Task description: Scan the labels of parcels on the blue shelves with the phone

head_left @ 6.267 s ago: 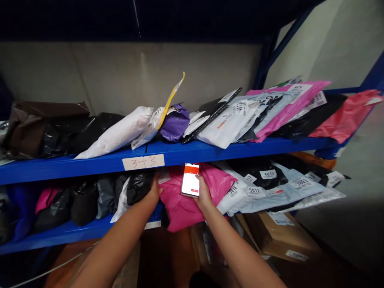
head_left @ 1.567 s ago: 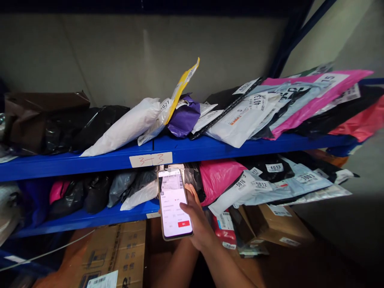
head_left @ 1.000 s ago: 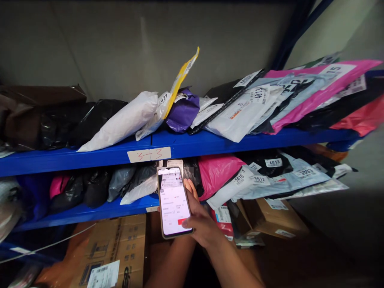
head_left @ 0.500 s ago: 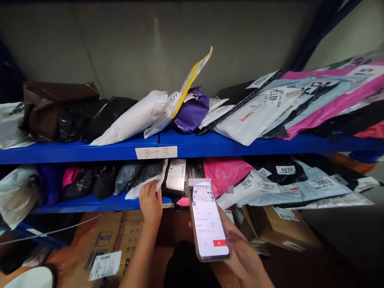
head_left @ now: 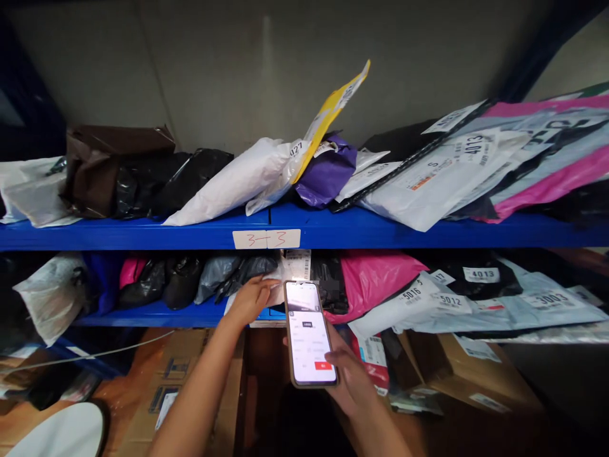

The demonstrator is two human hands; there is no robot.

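Phone (head_left: 309,346) in curled right hand (head_left: 351,376)

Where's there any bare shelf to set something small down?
Narrow strips only: the upper shelf in front of the purple parcel, the lower shelf in front of the black bags. Crowded: around the left hand; rightward, mailers overlap on both shelves.

The phone (head_left: 311,339) glows white, with a red button (head_left: 322,365). The shelf (head_left: 200,235) is blue; its tag (head_left: 266,239) is cream with red writing. One bag (head_left: 326,174) is purple, another (head_left: 380,279) bright pink, a third (head_left: 92,168) dark brown. A whitish pouch (head_left: 328,124) has yellow edging. The carton (head_left: 166,368) is tan with dark printing.
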